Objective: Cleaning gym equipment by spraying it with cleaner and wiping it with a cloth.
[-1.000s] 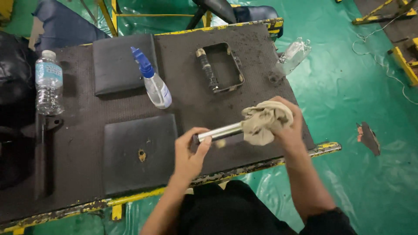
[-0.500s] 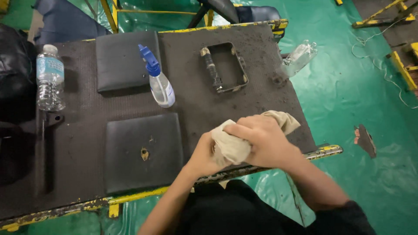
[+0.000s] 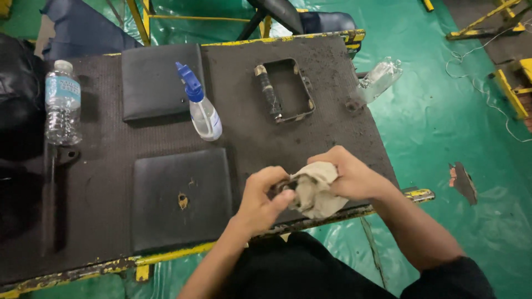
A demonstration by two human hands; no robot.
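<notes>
My left hand (image 3: pixel 261 195) and my right hand (image 3: pixel 348 176) meet over the near edge of a dark, grimy workbench (image 3: pixel 332 122). My right hand clutches a crumpled beige cloth (image 3: pixel 313 191). The cloth is wrapped over a small metal rod, which is almost wholly hidden. My left hand pinches the rod's dark end (image 3: pixel 280 186) where it sticks out of the cloth.
A spray bottle (image 3: pixel 200 105) with a blue trigger stands mid-bench. Two black pads (image 3: pixel 158 80) (image 3: pixel 180 196) lie on the left half, and a rectangular metal frame (image 3: pixel 285 91) lies at the back. A water bottle (image 3: pixel 62 102) stands far left. An empty clear bottle (image 3: pixel 379 78) lies at the right edge, above the green floor (image 3: pixel 471 138).
The shiny rod lay exposed between my hands a second ago. My right hand has slid the cloth leftward along it, so it now covers nearly all of it.
</notes>
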